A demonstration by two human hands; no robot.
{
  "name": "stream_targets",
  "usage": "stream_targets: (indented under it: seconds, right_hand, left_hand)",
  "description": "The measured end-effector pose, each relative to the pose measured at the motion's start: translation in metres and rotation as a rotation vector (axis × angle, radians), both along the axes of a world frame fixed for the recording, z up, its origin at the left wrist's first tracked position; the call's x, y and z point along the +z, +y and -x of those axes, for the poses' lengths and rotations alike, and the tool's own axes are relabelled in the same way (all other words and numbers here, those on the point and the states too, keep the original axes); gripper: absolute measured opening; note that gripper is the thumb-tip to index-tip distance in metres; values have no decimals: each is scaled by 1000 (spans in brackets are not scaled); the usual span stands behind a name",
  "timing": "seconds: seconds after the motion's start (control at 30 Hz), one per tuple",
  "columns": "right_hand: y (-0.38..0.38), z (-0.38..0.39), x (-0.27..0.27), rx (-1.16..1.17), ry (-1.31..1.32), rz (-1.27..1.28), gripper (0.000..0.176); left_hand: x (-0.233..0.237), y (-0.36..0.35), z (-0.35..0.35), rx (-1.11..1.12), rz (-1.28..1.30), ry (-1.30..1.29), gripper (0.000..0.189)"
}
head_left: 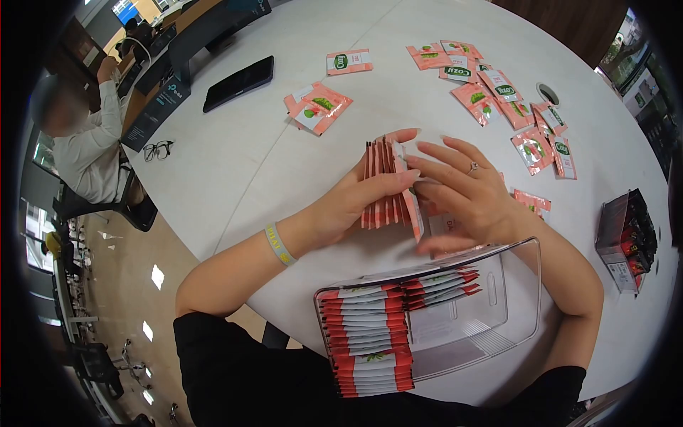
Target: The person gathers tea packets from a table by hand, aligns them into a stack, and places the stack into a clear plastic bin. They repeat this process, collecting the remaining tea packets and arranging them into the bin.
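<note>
My left hand grips an upright stack of pink Cozy tea sachets, its thumb across the near edges. On the stack's right side, my right hand has its fingers apart, fingertips right at the front sachet; its thumb is blurred. Beneath the right hand lie more pink sachets, partly hidden. Close in front of my body stands a clear plastic bin. Red-and-white sachets fill its left side in a long row, with a shorter row beside them at the far wall.
Loose pink sachets are scattered at the far right, with a few further left. A phone, eyeglasses and dark boxes lie leftward. A container of dark packets stands right. A seated person is at left.
</note>
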State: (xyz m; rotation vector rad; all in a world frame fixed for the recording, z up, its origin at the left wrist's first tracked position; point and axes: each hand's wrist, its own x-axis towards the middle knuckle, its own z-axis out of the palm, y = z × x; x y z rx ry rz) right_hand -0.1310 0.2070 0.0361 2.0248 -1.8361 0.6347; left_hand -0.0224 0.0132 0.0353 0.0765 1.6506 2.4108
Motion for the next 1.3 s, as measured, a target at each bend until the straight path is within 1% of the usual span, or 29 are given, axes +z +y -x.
stream_targets:
  seconds: [0.03,0.1,0.13,0.2,0.23,0.3,0.33,0.4,0.43,0.5,0.53,0.6,0.63,0.7,0.73,0.8,0.9,1.03,1.23,1.3]
  right_hand:
    - [-1,1,-3,1,-3,-1,51]
    - [-6,3,-12,-54,23,112,53]
    - [-6,4,-14,-54,25,113,53]
    - [-6,6,-16,-63,9,143,53]
    - [-6,6,-15,-63,10,142,53]
    - [-5,6,-13,-37,-14,142,61]
    - [-5,6,-14,-37,-17,140,61]
    - [-8,7,-19,63,-163,268,76]
    - [-10,7,-19,64,-163,268,76]
    - [-16,5,-20,113,-158,344,83]
    - [-18,6,-23,114,-158,344,83]
    - [-21,8,-27,146,-133,420,83]
    - [-19,8,-26,146,-134,422,83]
    - [-12,5,-20,31,-176,230,80]
    - [-12,5,-21,31,-178,231,80]
    - [-13,7,-22,14,-143,261,79]
    - [-15,5,-21,-30,-115,256,79]
    - [-16,6,-20,-45,-85,258,82]
    - [-16,7,-22,-79,-87,236,85]
    - [-16,8,-25,-94,-71,240,82]
  left_hand:
    - [1,1,-1,1,-1,-3,64]
    - [5,4,-1,-8,13,27,68]
    - [4,4,-1,-8,14,29,68]
    - [2,6,0,-15,146,126,72]
    - [0,7,0,-14,146,127,72]
    - [-3,9,0,-9,111,203,67]
    - [-3,12,-1,-9,109,200,67]
    - [2,18,-3,-11,110,178,80]
    - [1,21,-3,-11,110,178,80]
    - [-1,26,-5,27,249,223,96]
    - [-4,29,-4,28,250,223,96]
    - [-11,35,-2,67,229,309,108]
    - [-13,37,0,68,230,308,108]
    - [-14,40,3,152,236,364,111]
    - [-14,40,4,151,238,362,111]
    - [-13,38,5,114,201,268,112]
    - [-14,37,6,131,174,252,113]
    - [-13,39,6,153,139,251,114]
    - [-14,39,8,158,166,239,116]
    - [-18,40,10,161,220,318,121]
